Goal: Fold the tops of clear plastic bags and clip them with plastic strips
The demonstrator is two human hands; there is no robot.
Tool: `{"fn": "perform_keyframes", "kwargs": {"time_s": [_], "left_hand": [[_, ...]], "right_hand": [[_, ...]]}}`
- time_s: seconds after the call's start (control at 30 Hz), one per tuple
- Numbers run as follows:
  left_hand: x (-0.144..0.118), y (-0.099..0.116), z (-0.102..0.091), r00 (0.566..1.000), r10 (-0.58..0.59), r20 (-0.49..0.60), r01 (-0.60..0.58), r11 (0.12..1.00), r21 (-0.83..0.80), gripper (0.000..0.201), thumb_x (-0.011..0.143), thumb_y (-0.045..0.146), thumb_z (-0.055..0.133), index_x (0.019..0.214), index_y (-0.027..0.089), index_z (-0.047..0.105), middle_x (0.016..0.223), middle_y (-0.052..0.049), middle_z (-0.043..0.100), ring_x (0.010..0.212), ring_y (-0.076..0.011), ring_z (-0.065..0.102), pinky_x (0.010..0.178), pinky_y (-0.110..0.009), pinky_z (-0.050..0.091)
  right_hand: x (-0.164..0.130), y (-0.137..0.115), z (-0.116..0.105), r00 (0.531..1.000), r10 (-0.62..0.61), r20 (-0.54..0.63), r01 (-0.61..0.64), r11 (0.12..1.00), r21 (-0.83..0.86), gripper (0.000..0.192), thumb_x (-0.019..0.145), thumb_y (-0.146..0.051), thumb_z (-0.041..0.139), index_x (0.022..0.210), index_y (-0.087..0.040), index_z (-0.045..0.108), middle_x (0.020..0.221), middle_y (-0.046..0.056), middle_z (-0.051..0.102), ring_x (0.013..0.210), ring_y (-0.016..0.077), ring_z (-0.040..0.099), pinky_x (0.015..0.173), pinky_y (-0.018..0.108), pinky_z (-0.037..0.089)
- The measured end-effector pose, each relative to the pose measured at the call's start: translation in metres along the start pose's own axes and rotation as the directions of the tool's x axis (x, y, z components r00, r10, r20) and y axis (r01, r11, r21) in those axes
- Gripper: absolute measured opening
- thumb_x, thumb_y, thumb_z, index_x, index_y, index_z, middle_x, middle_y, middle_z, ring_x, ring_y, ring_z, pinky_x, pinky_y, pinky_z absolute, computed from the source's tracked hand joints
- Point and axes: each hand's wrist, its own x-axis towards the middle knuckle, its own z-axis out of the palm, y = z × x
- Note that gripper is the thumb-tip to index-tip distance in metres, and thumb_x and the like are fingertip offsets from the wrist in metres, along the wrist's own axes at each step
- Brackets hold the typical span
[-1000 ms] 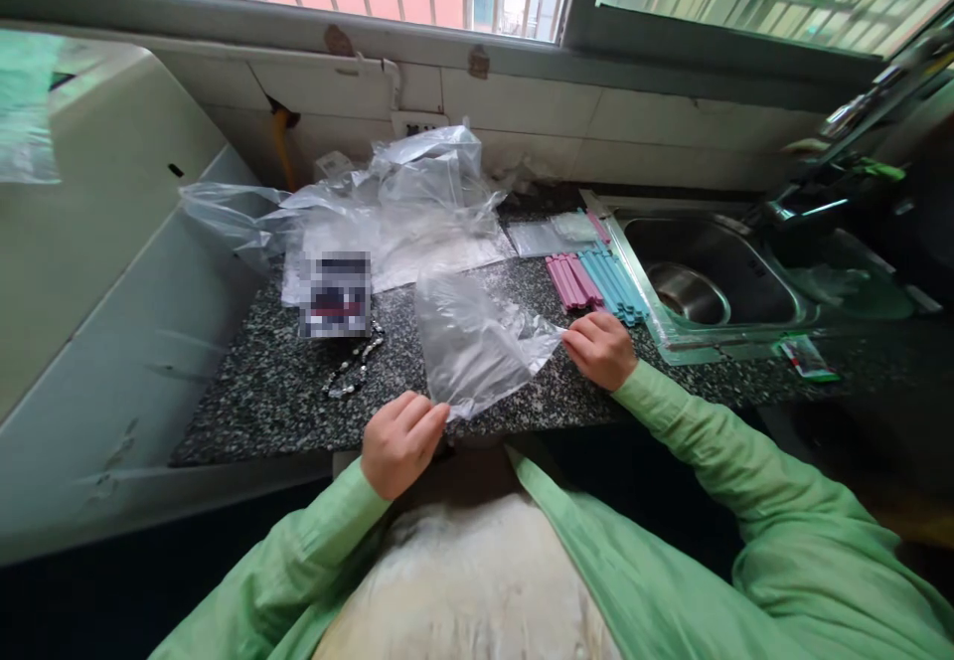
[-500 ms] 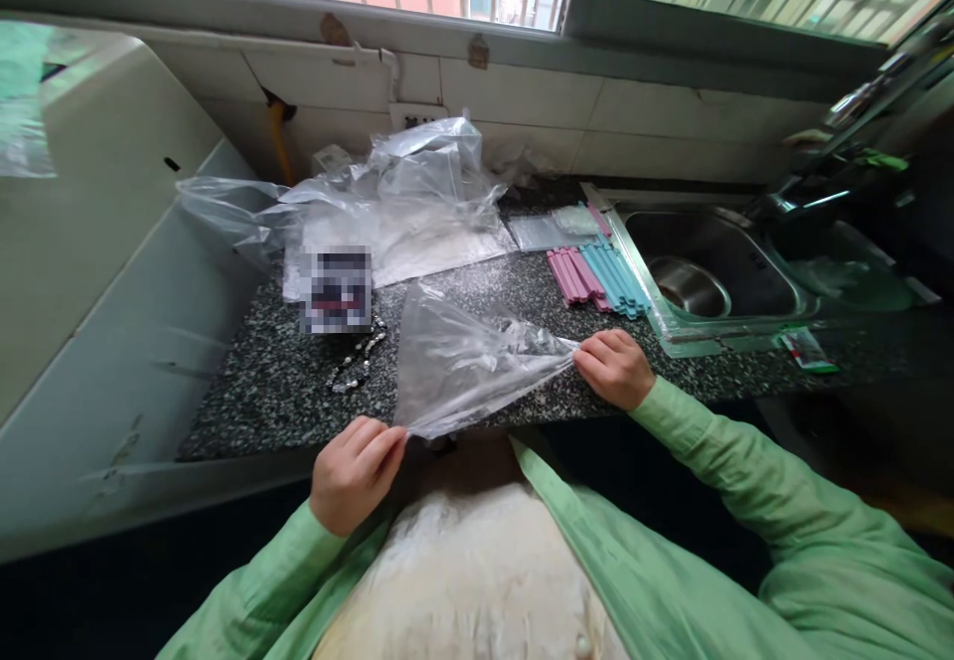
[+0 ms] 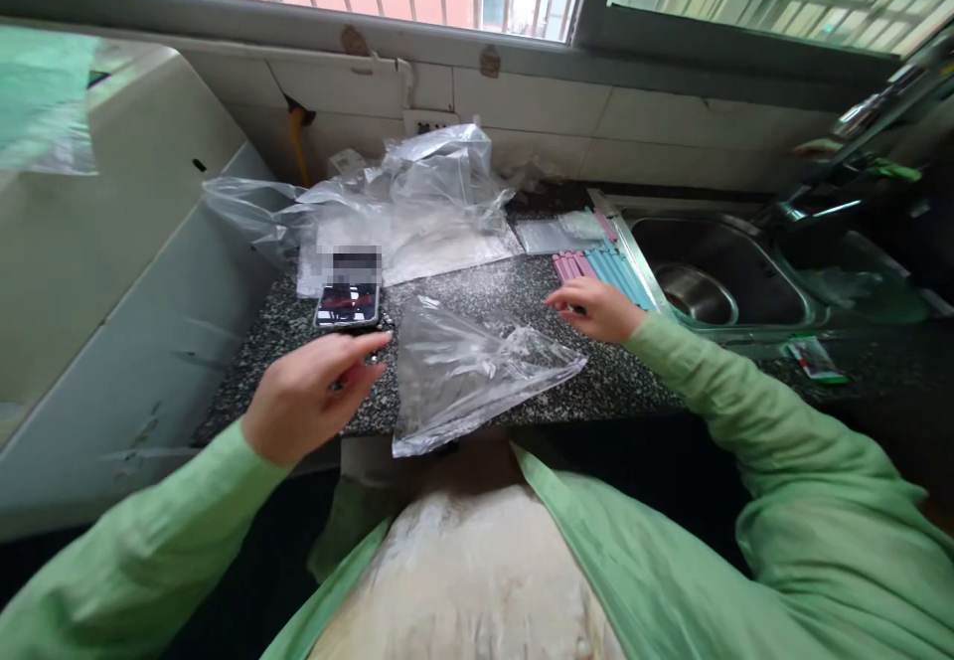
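A clear plastic bag point(image 3: 469, 372) lies on the speckled counter with its near edge at the counter's front. My left hand point(image 3: 317, 392) hovers left of the bag, just in front of a phone point(image 3: 349, 304); thumb and forefinger are apart, holding nothing. Part of a beaded chain by the phone is hidden behind that hand. Over the counter at the bag's right, my right hand point(image 3: 596, 309) is empty, its thumb and forefinger spread. Just beyond it lie pink strips point(image 3: 572, 265) and blue strips point(image 3: 617, 272), partly covered by the hand.
A heap of clear plastic bags point(image 3: 439, 193) sits at the back, under the window. Small clear packets point(image 3: 558, 233) lie beside the strips. To the right is a sink point(image 3: 715, 243) with a metal bowl point(image 3: 697, 292) and a tap. A white appliance side point(image 3: 171, 292) borders the left.
Both hands have let go of the bag's near corners. My left hand has moved left and up toward the phone, my right hand up toward the strips.
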Motion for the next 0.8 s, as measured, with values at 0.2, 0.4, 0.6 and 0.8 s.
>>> {"fn": "perform_keyframes", "kwargs": {"time_s": [0.2, 0.4, 0.6, 0.8], "left_hand": [[0.077, -0.007, 0.017, 0.879, -0.153, 0.452, 0.153, 0.988, 0.037, 0.038, 0.077, 0.03, 0.05, 0.112, 0.017, 0.056, 0.053, 0.004, 0.049, 0.045, -0.0071, 0.038, 0.049, -0.02, 0.031], [0.077, -0.028, 0.032, 0.859, -0.244, 0.449, 0.233, 0.969, 0.081, 0.02, 0.076, 0.026, 0.048, 0.079, 0.013, 0.063, 0.06, -0.002, 0.058, 0.055, -0.0103, 0.047, 0.056, -0.023, 0.035], [0.081, -0.048, 0.032, 0.863, -0.372, 0.34, 0.358, 0.928, 0.108, 0.018, 0.076, 0.026, 0.051, 0.082, 0.012, 0.06, 0.057, 0.001, 0.052, 0.054, -0.0102, 0.045, 0.056, -0.024, 0.034], [0.053, 0.001, 0.037, 0.995, -0.074, 0.063, 0.065, 0.99, 0.124, 0.035, 0.078, 0.047, 0.047, 0.084, 0.015, 0.057, 0.058, 0.001, 0.051, 0.052, -0.0111, 0.047, 0.052, -0.024, 0.036]], "right_hand": [[0.073, -0.007, 0.018, 0.934, -0.187, 0.305, 0.207, 0.978, -0.035, 0.039, 0.066, -0.007, 0.059, 0.1, -0.025, 0.062, 0.095, 0.006, 0.056, 0.086, 0.0163, 0.05, 0.072, 0.028, 0.04], [0.076, 0.016, 0.027, 0.943, -0.128, 0.308, 0.139, 0.99, -0.015, 0.01, 0.07, -0.017, 0.056, 0.069, -0.016, 0.066, 0.08, 0.006, 0.058, 0.075, 0.0145, 0.05, 0.068, 0.026, 0.039], [0.064, 0.041, 0.021, 0.944, 0.091, 0.318, -0.131, 0.986, 0.107, 0.012, 0.07, -0.019, 0.054, 0.067, -0.011, 0.062, 0.066, 0.002, 0.055, 0.06, 0.0096, 0.047, 0.058, 0.021, 0.037], [0.056, 0.051, 0.015, 0.917, 0.253, 0.309, -0.299, 0.947, 0.112, 0.01, 0.067, -0.017, 0.053, 0.064, -0.01, 0.06, 0.057, 0.0, 0.052, 0.053, 0.0079, 0.043, 0.054, 0.021, 0.035]]}}
